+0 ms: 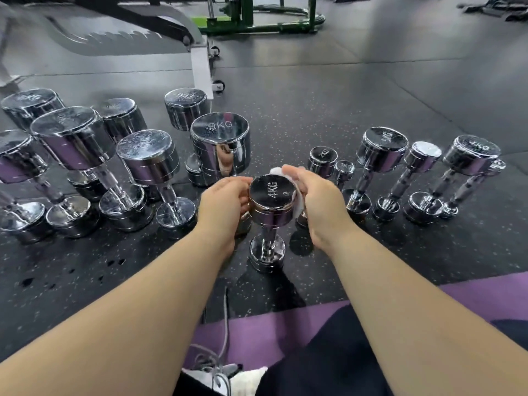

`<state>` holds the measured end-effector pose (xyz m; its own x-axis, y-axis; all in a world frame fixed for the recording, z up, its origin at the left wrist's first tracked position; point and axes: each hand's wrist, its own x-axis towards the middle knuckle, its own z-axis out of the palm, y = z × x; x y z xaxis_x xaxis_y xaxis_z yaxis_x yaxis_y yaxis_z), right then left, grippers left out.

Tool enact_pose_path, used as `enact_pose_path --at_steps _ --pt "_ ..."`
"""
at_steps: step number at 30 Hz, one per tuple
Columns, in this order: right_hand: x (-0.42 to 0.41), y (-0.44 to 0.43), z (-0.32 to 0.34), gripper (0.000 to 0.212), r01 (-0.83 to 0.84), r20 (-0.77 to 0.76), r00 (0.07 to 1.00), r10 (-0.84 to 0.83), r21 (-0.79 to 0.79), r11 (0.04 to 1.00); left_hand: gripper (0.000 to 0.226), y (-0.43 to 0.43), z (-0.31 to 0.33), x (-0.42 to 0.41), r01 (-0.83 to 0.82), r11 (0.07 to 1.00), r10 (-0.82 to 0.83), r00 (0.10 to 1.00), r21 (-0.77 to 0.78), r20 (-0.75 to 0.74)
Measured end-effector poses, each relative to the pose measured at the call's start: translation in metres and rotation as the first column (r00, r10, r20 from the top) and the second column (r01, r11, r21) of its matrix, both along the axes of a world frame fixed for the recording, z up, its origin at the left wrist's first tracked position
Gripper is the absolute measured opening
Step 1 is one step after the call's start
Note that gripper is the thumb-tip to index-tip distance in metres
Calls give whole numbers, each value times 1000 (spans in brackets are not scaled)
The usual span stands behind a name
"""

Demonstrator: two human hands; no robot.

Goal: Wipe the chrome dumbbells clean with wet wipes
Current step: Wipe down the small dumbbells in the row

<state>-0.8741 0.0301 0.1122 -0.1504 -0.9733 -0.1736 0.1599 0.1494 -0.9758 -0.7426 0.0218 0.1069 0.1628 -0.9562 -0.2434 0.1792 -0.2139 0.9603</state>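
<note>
Your left hand (225, 201) is steadying the 4KG dumbbell (271, 195), which is standing on end on the floor (314, 110) between your hands; this grip is curling round the top head. Hold firm against tipping. The wet wipe (299, 206) is pressing on the head's right side, held in the grip of your right hand (317, 201); sweep it round the whole rim.

Gym: rubber floor (343, 90); bench (160, 27); chrome dumbbells (220, 147)

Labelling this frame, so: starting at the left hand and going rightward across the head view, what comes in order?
left hand → middle 4KG dumbbell → right hand, holding a wet wipe against it → 5KG dumbbell → rightmost 4KG dumbbell
</note>
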Motion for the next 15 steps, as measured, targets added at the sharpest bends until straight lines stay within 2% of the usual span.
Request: enact_pose_path --at_steps 3,6,8,10,12,15 --pt "1 -7 -2 26 -49 -16 999 48 -58 997 21 -7 3 -1 72 993 -66 996 -98 60" --pt "3 -12 3 44 -133 -67 990 127 -106 985 19 -17 5 -4 210 961 -190 974 -179 121" --pt "2 -14 4 53 -156 -60 987 150 -119 980 22 -21 3 -7 261 944 -205 944 -203 260" --pt "1 -15 5 53 -140 -18 990 138 -123 983 18 -23 0 -8 254 950 -174 913 -180 368" --pt "1 -16 7 52 -114 18 993 117 -118 986 4 -25 1 -7 190 973 -133 927 -133 351" --pt "0 -15 8 51 -73 -17 997 72 -116 991 22 -30 0 -3 66 994 -37 952 -84 305"
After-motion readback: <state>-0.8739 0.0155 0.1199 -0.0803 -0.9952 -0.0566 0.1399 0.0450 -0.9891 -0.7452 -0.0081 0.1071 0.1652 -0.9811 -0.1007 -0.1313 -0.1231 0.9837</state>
